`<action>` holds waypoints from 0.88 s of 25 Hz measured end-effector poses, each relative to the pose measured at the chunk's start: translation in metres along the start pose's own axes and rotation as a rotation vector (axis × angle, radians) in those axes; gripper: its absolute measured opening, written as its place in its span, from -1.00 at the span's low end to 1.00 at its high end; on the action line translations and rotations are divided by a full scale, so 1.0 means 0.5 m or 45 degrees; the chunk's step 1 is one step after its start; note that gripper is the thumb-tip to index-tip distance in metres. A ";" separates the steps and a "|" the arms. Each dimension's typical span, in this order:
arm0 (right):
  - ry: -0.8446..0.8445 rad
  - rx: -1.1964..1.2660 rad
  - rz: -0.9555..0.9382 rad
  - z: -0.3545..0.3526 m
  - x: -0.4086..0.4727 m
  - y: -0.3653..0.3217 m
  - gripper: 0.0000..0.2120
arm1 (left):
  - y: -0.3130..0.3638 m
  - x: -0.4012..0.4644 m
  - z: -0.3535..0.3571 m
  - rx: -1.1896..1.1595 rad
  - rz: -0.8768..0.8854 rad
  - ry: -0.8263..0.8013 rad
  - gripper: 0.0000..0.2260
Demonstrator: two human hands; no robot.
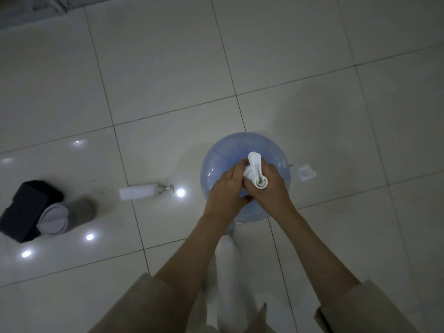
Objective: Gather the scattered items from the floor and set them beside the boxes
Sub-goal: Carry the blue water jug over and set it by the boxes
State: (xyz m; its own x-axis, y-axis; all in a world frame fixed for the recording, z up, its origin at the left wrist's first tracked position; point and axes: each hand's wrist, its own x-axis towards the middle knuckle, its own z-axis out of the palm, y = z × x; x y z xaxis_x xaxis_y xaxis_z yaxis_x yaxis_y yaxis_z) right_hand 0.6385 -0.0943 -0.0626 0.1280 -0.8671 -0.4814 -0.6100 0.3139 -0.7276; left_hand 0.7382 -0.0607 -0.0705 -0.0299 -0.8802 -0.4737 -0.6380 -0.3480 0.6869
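Observation:
A big blue water jug (223, 152) stands upright on the tiled floor, seen from above. A white pump dispenser (255, 170) sits on its neck. My left hand (228, 186) and my right hand (274, 186) both grip the pump's base at the jug's top, fingers curled round it. A white pump bottle (140, 191) lies on its side to the left of the jug. Farther left a grey cylindrical bin with a white lid (64, 217) lies tipped against a black box-like object (26, 210). A small clear plastic piece (306, 173) lies just right of the jug.
White glossy tiles (168, 68) stretch ahead, with ceiling light reflections at the lower left. A grey edge (36, 8) shows at the top left corner. My legs in light trousers stand directly behind the jug.

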 end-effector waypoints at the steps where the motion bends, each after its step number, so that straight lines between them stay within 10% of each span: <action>1: -0.005 -0.038 -0.003 0.007 0.000 -0.004 -0.75 | -0.003 -0.006 -0.008 -0.049 -0.008 0.009 -0.38; 12: -0.065 -0.443 -0.532 0.231 -0.106 -0.162 -0.88 | -0.174 -0.204 -0.116 -0.420 -0.350 0.477 -0.44; 22: -0.579 -0.521 -0.910 0.546 -0.422 -0.354 -0.93 | -0.415 -0.631 -0.251 -0.675 -0.354 1.093 -0.43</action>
State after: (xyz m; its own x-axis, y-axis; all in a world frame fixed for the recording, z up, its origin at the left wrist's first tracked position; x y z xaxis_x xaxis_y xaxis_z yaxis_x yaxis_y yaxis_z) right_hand 0.9328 0.1386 0.0342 0.8186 -0.5405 -0.1944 -0.4852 -0.4697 -0.7375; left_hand 0.9764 0.2485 0.0056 0.7549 -0.6086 -0.2444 -0.1129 -0.4876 0.8657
